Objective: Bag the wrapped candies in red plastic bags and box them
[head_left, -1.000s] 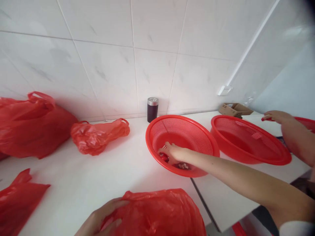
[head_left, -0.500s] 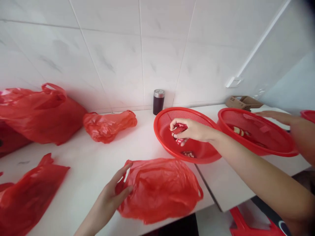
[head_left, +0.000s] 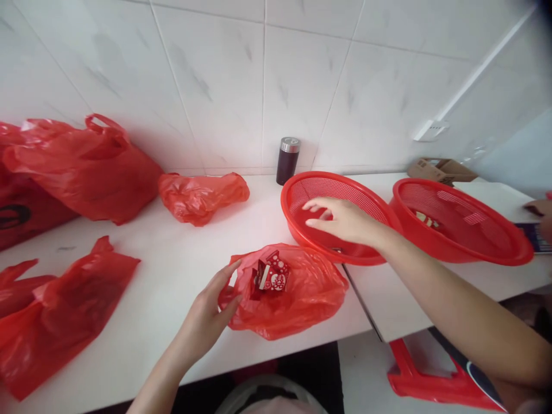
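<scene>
A red plastic bag point(head_left: 310, 290) lies spread on the white table in front of me. Several small red packets with white print point(head_left: 273, 275) rest on it, towards its left side. My left hand point(head_left: 211, 305) touches the bag's left edge near a handle loop, thumb and fingers apart. Over the nearer red plastic basket point(head_left: 288, 210) hovers my right hand point(head_left: 340, 218), fingers spread and nothing in them. The basket's mesh wall shows, and a little of its contents peeks out at the near rim, mostly hidden.
To the right, another red basket point(head_left: 399, 201) holds a few pale and red items. A dark tumbler point(head_left: 287, 164) stands by the wall. Red bags point(head_left: 202, 198) lie left, including a full one point(head_left: 86, 172). A cardboard box point(head_left: 440, 171) and a co-worker's hand point(head_left: 541, 210) are far right.
My right hand held the red packets over the basket; they now lie on the bag, and that hand is empty above the basket. The co-worker's hand has left the far basket's rim.
</scene>
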Demonstrator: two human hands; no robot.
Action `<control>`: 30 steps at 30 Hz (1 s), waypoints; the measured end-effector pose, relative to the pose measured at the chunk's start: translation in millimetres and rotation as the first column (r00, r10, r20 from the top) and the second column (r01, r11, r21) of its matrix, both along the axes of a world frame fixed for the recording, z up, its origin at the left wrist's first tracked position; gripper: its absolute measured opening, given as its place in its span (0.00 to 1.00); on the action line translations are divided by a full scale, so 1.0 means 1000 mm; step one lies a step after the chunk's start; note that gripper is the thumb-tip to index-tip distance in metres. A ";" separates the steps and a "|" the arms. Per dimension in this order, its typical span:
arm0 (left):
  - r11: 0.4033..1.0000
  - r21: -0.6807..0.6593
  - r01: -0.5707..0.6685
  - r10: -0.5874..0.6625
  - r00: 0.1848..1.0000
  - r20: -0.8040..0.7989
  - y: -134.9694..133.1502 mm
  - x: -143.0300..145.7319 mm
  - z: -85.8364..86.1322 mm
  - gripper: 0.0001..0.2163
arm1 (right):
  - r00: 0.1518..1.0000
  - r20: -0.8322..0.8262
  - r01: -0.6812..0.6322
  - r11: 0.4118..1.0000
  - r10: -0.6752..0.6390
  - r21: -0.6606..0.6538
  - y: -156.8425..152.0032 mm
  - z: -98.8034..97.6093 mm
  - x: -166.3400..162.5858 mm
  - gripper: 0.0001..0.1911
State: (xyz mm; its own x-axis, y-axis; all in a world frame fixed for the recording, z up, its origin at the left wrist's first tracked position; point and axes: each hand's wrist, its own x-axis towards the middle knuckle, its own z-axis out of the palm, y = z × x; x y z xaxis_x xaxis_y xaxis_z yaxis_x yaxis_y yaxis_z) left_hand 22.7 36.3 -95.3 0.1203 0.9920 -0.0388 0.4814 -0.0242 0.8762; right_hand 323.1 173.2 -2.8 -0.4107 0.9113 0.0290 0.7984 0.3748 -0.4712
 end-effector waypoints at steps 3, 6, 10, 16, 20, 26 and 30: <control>0.999 0.036 -0.022 0.023 0.999 -0.034 -0.006 -0.004 0.000 0.25 | 0.935 0.352 0.140 0.958 -0.045 -0.250 0.023 -0.026 0.028 0.23; 0.994 0.032 -0.103 0.102 0.995 0.010 -0.008 -0.009 -0.003 0.28 | 0.912 0.402 0.122 0.885 0.079 -0.450 0.028 -0.053 0.043 0.11; 0.980 0.006 -0.197 0.196 0.979 0.050 -0.005 -0.018 -0.012 0.30 | 0.926 0.365 0.070 0.908 0.094 -0.413 0.035 -0.056 0.047 0.07; 0.976 -0.093 -0.198 0.202 0.979 0.038 -0.003 -0.022 -0.010 0.17 | 0.975 0.217 0.052 0.998 -0.043 -0.034 0.021 -0.011 0.021 0.05; 0.974 -0.145 -0.172 0.203 0.951 0.233 -0.005 -0.019 0.002 0.14 | 0.993 0.000 -0.118 0.992 0.118 0.052 -0.034 0.011 -0.014 0.05; 0.955 -0.164 -0.246 0.295 0.752 0.589 -0.022 -0.036 0.025 0.12 | 0.937 0.246 -0.219 0.967 0.246 -0.133 -0.091 -0.015 -0.026 0.08; 0.941 -0.145 -0.305 0.319 0.668 0.672 -0.034 -0.046 0.045 0.11 | 0.888 0.361 -0.253 0.959 0.283 -0.129 -0.100 -0.048 -0.012 0.10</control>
